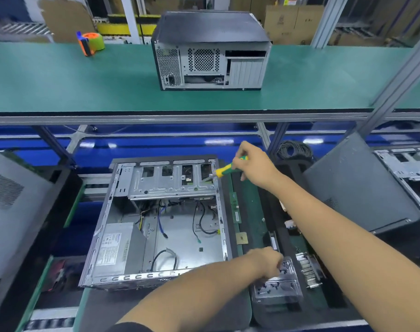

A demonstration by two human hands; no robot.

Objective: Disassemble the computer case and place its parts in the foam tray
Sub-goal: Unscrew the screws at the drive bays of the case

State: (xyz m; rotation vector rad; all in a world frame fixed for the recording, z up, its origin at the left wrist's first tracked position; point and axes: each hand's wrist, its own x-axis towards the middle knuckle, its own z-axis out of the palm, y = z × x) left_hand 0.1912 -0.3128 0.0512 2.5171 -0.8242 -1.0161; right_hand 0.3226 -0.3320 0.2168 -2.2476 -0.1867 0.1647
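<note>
An open computer case lies on its side before me, with a power supply, loose cables and a silver drive cage inside. My right hand grips a yellow-green screwdriver whose tip meets the cage's far right corner. My left hand reaches over the case's near right corner into the black foam tray; its fingers rest curled on a clear box of screws. I cannot tell whether they pinch anything. In the tray lie a green board, a chip and a heatsink.
A closed grey case and an orange-green tape dispenser stand on the green upper shelf. Dark case panels lean at the left and right. A cable coil sits behind the tray.
</note>
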